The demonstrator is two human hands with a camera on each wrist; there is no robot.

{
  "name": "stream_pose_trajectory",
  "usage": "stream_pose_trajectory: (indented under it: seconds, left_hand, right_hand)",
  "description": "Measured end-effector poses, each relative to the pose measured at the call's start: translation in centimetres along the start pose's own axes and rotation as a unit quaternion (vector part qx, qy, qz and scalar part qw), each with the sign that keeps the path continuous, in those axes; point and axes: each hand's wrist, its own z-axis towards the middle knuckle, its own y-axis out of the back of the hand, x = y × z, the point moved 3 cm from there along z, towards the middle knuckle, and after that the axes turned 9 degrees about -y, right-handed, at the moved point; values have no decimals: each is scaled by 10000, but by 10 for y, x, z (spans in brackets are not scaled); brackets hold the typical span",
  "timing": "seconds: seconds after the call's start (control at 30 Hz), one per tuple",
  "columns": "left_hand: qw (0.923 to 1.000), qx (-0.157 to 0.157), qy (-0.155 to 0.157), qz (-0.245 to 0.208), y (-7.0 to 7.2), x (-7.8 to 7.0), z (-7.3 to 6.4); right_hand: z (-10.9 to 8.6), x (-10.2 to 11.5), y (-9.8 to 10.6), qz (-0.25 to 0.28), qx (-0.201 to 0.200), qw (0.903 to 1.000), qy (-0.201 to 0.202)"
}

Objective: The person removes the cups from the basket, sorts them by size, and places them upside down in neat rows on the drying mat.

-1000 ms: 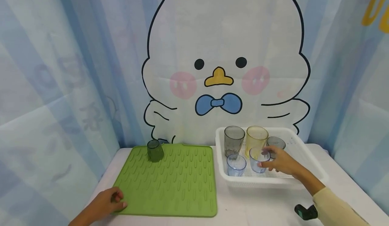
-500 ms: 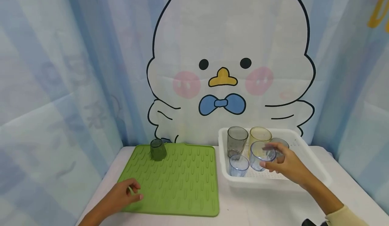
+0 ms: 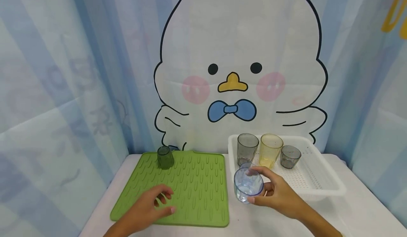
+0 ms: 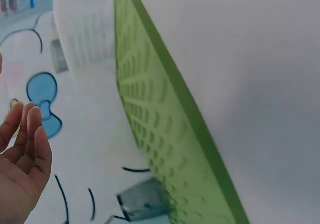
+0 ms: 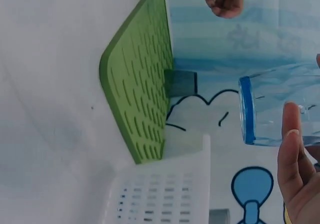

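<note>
My right hand [image 3: 276,194] grips a clear, blue-tinted drinking glass [image 3: 248,185] by its side, in front of the basket's near left corner. The right wrist view shows the same glass [image 5: 270,114] with fingers [image 5: 290,154] along its wall. Most of a second blue-tinted glass is hidden behind it. My left hand [image 3: 146,208] holds nothing; its fingers are loosely bent over the near part of the green drying mat [image 3: 194,191]. A small dark glass [image 3: 165,157] stands at the mat's far left, well away from both hands.
The white plastic basket [image 3: 330,173] stands right of the mat. In it are a tall grey glass [image 3: 247,148], a tall yellow glass [image 3: 270,150] and a short grey glass [image 3: 290,156]. A printed curtain [image 3: 235,35] hangs behind the white table.
My right hand has lifted the blue-tinted glass out of the basket and brought it left and nearer. My left hand has shifted right over the mat.
</note>
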Motion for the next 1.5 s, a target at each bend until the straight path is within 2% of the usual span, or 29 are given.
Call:
stream_pose_trajectory:
  seconds: [0.13, 0.33, 0.47, 0.57, 0.67, 0.73, 0.87, 0.97, 1.03, 1.33, 1.5]
  left_hand:
    - [9997, -37, -196, -172, -11, -19, 3]
    - [9982, 14, -438, -412, -27, -39, 8]
    - [9971, 79, -495, -581, -37, -50, 11]
    - [9954, 159, -423, -845, -44, -57, 13]
    - [9944, 222, -437, -940, -50, -62, 15]
    - [9936, 266, -578, -929, -53, -65, 17]
    - [9925, 304, -782, -889, -60, -66, 20]
    - [9921, 270, -730, -984, -64, -66, 20]
    - [9925, 233, -644, -1010, -67, -66, 20]
    - [9957, 30, -507, -771, -74, -67, 20]
    - [9963, -64, -661, -537, -71, -70, 21]
  right_hand:
    - [-1, 3, -18, 194, 319, 9992, -174]
    - [-3, 7, -39, 343, 609, 9975, -51]
    - [-3, 7, -50, 354, 741, 9965, -158]
    - [-3, 6, -58, 361, 830, 9955, -269]
    - [-2, 3, -68, 520, 1019, 9924, -461]
    - [0, 1, -74, 616, 1141, 9900, -547]
    - [2, -3, -83, 724, 1268, 9886, -376]
    - [2, -6, -87, 868, 1368, 9863, -305]
    - [2, -7, -88, 963, 1410, 9841, -480]
    - [4, -20, -89, 1226, 1582, 9774, -679]
    - [7, -22, -90, 1433, 1853, 9717, -296]
